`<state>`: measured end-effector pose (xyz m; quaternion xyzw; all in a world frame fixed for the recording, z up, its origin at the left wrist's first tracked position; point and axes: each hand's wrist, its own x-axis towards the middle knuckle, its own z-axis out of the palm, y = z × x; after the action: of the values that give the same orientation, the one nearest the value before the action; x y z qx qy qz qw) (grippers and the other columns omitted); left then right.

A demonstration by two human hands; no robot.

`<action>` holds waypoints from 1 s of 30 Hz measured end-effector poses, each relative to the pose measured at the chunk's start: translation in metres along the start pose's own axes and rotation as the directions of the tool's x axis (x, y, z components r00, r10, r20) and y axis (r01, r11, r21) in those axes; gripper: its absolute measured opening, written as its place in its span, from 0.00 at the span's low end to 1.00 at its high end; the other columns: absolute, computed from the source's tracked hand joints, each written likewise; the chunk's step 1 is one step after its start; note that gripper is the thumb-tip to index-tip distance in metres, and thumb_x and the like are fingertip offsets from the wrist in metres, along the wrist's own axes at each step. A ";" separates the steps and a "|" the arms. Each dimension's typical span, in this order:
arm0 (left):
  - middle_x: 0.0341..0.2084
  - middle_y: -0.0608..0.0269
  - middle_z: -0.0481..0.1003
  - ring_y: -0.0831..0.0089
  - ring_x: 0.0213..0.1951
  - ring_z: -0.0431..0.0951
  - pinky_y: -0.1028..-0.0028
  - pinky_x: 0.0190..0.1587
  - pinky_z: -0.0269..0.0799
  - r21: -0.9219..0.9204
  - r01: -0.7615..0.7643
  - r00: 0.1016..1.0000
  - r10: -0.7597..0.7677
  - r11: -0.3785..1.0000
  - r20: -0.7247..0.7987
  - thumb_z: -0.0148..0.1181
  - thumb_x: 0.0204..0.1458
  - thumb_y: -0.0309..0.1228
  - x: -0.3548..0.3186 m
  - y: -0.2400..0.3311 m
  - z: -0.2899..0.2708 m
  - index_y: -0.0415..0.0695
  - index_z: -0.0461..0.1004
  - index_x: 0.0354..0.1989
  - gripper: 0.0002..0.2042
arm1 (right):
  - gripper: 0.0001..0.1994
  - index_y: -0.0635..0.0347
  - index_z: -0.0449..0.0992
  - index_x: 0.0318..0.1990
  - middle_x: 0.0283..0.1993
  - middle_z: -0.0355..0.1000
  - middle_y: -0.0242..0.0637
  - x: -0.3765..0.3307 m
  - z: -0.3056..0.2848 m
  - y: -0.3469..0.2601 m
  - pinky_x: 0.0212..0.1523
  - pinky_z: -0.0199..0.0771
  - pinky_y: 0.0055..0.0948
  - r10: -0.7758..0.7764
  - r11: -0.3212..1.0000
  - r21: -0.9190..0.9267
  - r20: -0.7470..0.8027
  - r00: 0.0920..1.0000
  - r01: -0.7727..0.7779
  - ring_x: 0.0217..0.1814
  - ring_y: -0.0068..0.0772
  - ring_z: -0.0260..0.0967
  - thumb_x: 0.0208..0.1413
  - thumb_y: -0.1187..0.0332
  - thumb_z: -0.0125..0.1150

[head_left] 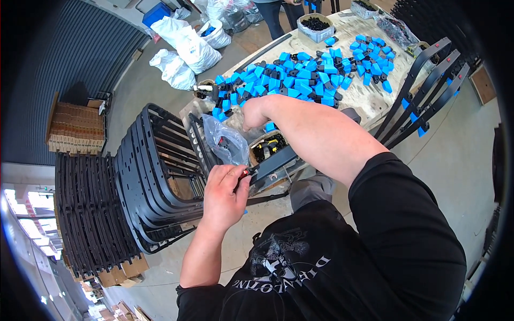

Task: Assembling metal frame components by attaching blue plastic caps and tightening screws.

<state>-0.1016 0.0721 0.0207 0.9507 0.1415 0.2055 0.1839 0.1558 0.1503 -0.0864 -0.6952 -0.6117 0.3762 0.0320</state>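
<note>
My left hand [224, 197] is closed in a pinch on a small red and black part [245, 173], at the end of a dark metal bar [274, 165]. My right hand [256, 113] reaches across to the near edge of a heap of blue and black plastic pieces [292, 77]. Its fingers point down and are mostly hidden, so I cannot see what they touch. Beside it lies a clear plastic bag [225, 140] with small red items inside. A box of small black and yellow parts [261, 150] stands between my hands.
Curved black metal frames [155, 176] are stacked on the left. More black frames with blue ends [423, 91] lean at the table's right. A box of black parts [316, 33] stands at the far edge. White sacks [187, 48] sit on the floor; another person [276, 16] stands beyond.
</note>
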 end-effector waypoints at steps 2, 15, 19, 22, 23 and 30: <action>0.35 0.55 0.76 0.55 0.38 0.75 0.63 0.43 0.73 -0.013 0.014 1.000 -0.014 1.000 0.018 0.67 0.50 0.23 -0.003 -0.002 0.000 0.38 0.78 0.43 0.12 | 0.25 0.63 0.83 0.49 0.52 0.78 0.51 -0.002 -0.001 -0.004 0.55 0.74 0.43 0.003 1.000 0.001 0.020 1.000 -0.003 0.54 0.49 0.76 0.53 0.50 0.66; 0.45 0.52 0.76 0.52 0.48 0.75 0.59 0.51 0.71 0.287 -0.046 0.999 0.041 0.957 0.024 0.65 0.53 0.29 -0.014 0.009 0.016 0.37 0.74 0.55 0.21 | 0.26 0.65 0.82 0.49 0.53 0.78 0.52 -0.007 -0.003 -0.006 0.56 0.74 0.43 0.000 1.000 0.020 0.031 1.000 -0.001 0.55 0.50 0.76 0.54 0.50 0.66; 0.50 0.48 0.74 0.51 0.51 0.75 0.59 0.54 0.70 0.365 -0.064 0.992 0.020 0.929 0.123 0.63 0.54 0.30 -0.021 0.005 0.021 0.35 0.66 0.62 0.27 | 0.27 0.64 0.81 0.52 0.53 0.78 0.52 -0.002 -0.002 -0.008 0.56 0.74 0.43 -0.017 1.000 0.023 0.005 1.000 0.017 0.55 0.51 0.76 0.53 0.51 0.67; 0.51 0.46 0.73 0.51 0.51 0.75 0.59 0.55 0.70 0.344 -0.057 0.987 0.001 0.937 0.163 0.63 0.54 0.29 -0.023 0.003 0.022 0.34 0.65 0.63 0.28 | 0.28 0.63 0.79 0.54 0.52 0.79 0.51 -0.005 -0.005 -0.011 0.52 0.76 0.43 0.002 1.000 -0.001 0.054 0.999 -0.002 0.54 0.48 0.77 0.53 0.51 0.67; 0.52 0.46 0.73 0.51 0.51 0.75 0.58 0.56 0.70 0.325 -0.051 0.985 -0.006 0.944 0.171 0.64 0.53 0.28 -0.025 0.002 0.020 0.33 0.65 0.63 0.29 | 0.27 0.63 0.80 0.53 0.50 0.79 0.50 -0.009 -0.008 -0.014 0.49 0.77 0.43 0.026 0.999 0.026 0.071 0.997 -0.027 0.51 0.47 0.77 0.52 0.51 0.68; 0.55 0.48 0.73 0.53 0.55 0.74 0.59 0.58 0.67 0.314 0.148 0.971 -0.199 0.938 0.136 0.67 0.51 0.34 -0.047 0.007 -0.022 0.41 0.61 0.68 0.35 | 0.21 0.65 0.84 0.39 0.36 0.80 0.47 -0.010 -0.002 0.003 0.35 0.79 0.44 0.093 0.995 -0.024 0.055 0.994 -0.092 0.36 0.43 0.79 0.53 0.52 0.67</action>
<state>-0.1510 0.0564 0.0263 0.9651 0.2390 0.0848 0.0651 0.1599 0.1414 -0.0820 -0.7123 -0.5835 0.3899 -0.0103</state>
